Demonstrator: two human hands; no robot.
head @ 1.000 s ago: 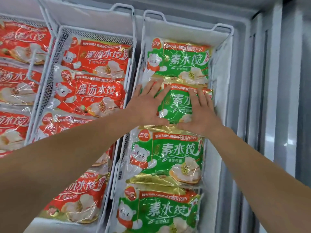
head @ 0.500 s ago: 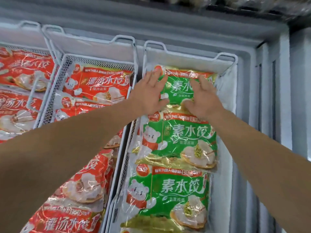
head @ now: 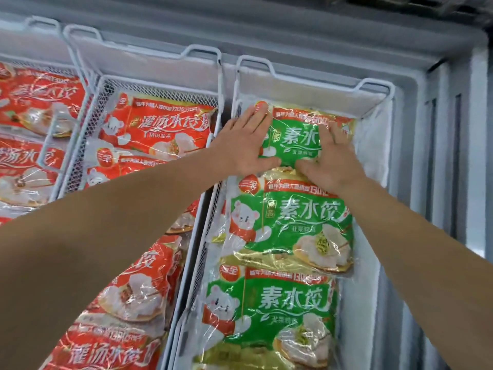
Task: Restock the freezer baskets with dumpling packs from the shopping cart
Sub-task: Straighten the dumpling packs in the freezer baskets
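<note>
I'm seeing two green packs lying nearer in the right freezer basket; beyond them both hands are pressing flat on the top green dumpling pack; left hand covering its left edge, right hand its right side, fingers straight, nothing clenched.

Glossy crinkled plastic dumpling packs; white coated wire-mesh baskets; frosted freezer wall

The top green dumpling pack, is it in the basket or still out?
In. The top green pack lies flat inside the right basket, at its far end, under both hands.
</note>
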